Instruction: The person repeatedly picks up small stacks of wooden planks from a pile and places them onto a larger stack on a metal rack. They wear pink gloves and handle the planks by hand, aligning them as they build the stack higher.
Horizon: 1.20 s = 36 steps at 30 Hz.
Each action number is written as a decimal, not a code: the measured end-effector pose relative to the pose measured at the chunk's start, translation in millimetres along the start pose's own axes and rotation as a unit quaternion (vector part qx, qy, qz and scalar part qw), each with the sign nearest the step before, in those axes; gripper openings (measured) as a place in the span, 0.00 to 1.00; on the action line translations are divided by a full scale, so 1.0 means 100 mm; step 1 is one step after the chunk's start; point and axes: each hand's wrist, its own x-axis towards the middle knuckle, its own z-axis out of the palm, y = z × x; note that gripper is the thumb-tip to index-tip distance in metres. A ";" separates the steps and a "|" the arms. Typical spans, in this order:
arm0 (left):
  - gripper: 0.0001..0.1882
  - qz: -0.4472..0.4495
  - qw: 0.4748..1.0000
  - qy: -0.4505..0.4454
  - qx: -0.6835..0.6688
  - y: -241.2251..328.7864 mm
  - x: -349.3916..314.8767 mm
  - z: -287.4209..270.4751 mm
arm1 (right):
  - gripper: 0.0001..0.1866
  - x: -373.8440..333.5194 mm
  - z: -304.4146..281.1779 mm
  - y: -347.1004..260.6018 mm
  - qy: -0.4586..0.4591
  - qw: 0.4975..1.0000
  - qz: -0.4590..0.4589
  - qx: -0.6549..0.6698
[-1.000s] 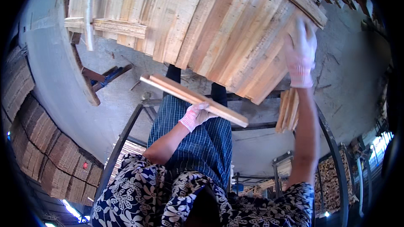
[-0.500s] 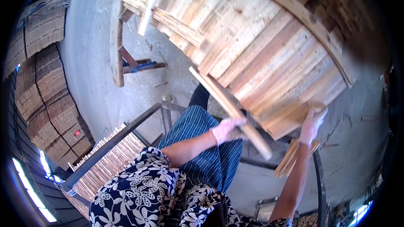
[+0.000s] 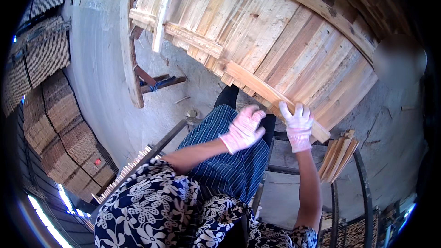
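Note:
My left hand [image 3: 244, 128], in a pinkish-white work glove, hovers over my lap near the panel's close edge. Its fingers are loosely bent and apart, with nothing visible in them. My right hand [image 3: 298, 125], gloved alike, rests with spread fingers on the near side of a wooden strip [image 3: 266, 93]. This strip lies along the close edge of a panel of side-by-side wooden slats [image 3: 280, 32], over the slats' ends. Left of it, in line, lies another strip [image 3: 195, 40] on the same edge.
A narrow batten [image 3: 162, 14] crosses the panel's left end. A curved-looking long strip [image 3: 317, 2] runs along its far side. Several loose slats [image 3: 340, 156] lean in a metal frame [image 3: 363, 179] at right. Tied slat stacks [image 3: 64, 128] stand at left, beside a wooden trestle [image 3: 130, 41].
The strip my left hand held is now laid on the panel's edge, and that hand has let go. My right hand has moved left from the panel's corner onto the strip.

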 end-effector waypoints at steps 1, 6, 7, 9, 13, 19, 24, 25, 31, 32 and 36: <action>0.34 0.145 0.987 0.038 0.055 -0.23 0.22 -0.24 | 0.33 0.02 0.07 -0.02 0.018 1.000 0.014 0.003; 0.30 0.210 0.915 -0.005 0.344 -0.67 1.00 -0.88 | 0.31 0.21 0.08 -0.21 0.041 0.987 0.072 0.140; 0.30 0.214 0.896 -0.034 0.388 -0.68 1.07 -0.95 | 0.32 0.27 0.04 -0.23 0.029 0.982 0.062 0.176; 0.30 0.156 0.894 -0.110 0.405 -0.58 1.28 -1.03 | 0.31 0.36 0.12 -0.27 0.017 0.982 0.096 0.162; 0.22 0.207 0.863 -0.050 0.459 -1.40 1.36 -1.15 | 0.22 0.78 0.27 -0.48 0.146 0.971 0.086 0.170; 0.31 0.214 0.824 -0.123 0.511 -0.80 1.65 -1.34 | 0.24 0.96 0.32 -0.63 0.191 0.934 0.181 0.241; 0.31 0.380 0.866 -0.129 0.298 0.36 1.54 -0.82 | 0.30 -0.04 0.09 -0.26 0.268 0.672 0.527 0.445; 0.28 0.403 0.857 -0.145 0.287 0.62 1.44 -0.58 | 0.31 -0.24 0.35 -0.28 0.253 0.621 0.583 0.458; 0.23 0.410 0.772 -0.437 0.213 1.65 1.20 1.44 | 0.29 -1.75 1.86 -0.54 0.335 -0.014 0.682 0.650; 0.22 0.489 0.739 -0.424 0.187 1.82 1.24 1.79 | 0.29 -1.97 2.22 -0.63 0.368 -0.029 0.683 0.630; 0.22 0.505 0.717 -0.427 0.219 2.22 1.89 2.95 | 0.27 -2.20 2.51 -0.35 0.421 -0.195 0.633 0.620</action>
